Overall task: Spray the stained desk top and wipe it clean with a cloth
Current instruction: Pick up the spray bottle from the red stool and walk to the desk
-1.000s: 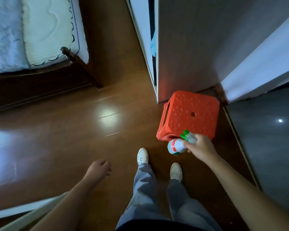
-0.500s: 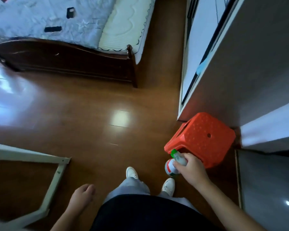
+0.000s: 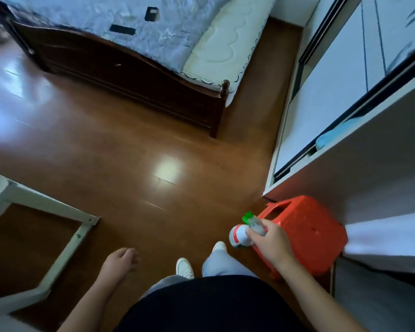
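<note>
My right hand (image 3: 272, 243) had its fingers (image 3: 255, 237) clenched round the bottle (image 3: 241, 236), nozzle pointing forward-left, left hand (image 3: 119, 262) hanging loosely curled, empty, no table in view.

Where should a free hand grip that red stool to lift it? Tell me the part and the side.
Grip the slot handle cut into the red stool at its top edge facing the open floor. Come from that floor side: the cabinet blocks the far side. The left hand is empty.

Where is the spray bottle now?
Lower right of the head view: the right hand holds the spray bottle above the floor, beside the red stool.
</note>
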